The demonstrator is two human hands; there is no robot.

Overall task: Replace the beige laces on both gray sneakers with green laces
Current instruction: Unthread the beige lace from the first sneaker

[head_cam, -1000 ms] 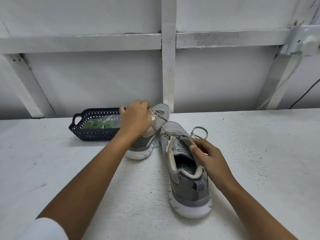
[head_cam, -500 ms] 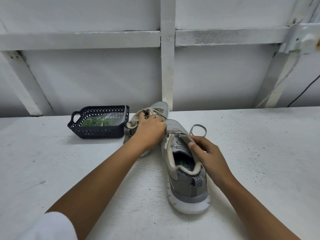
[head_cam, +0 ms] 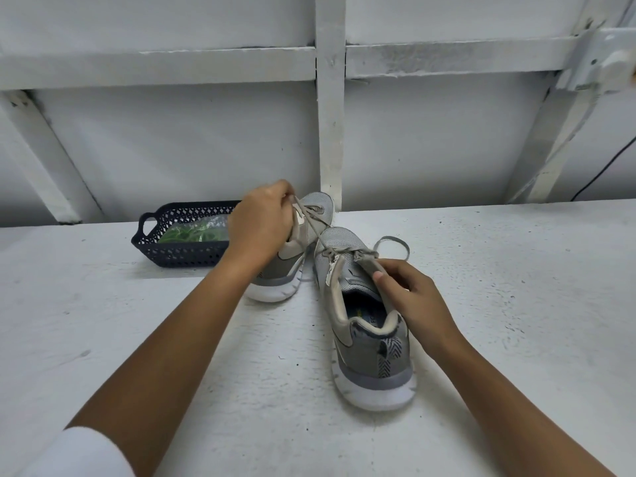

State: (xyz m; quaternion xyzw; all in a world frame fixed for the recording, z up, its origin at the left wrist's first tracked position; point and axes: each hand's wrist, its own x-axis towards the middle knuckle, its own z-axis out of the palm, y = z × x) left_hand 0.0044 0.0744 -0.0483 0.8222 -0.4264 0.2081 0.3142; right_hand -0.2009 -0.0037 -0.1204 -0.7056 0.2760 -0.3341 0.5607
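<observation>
Gray sneaker [head_cam: 370, 352], white-soled, beige lace [head_cam: 310, 225] taut, pinched by left hand [head_cam: 261, 223]

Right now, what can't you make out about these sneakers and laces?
Head view only:
- Far sneaker: opening hidden behind the left hand.
- Grip on the beige lace: fingertips hidden by that hand's back.
- Green laces in the basket: bagged, too small to count.
- Near sneaker: right side behind the right hand.

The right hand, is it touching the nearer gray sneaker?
Touching. The head view shows the right hand on the nearer gray sneaker: its thumb lies on the collar edge with no gap. The left hand pinches a beige lace.
</observation>
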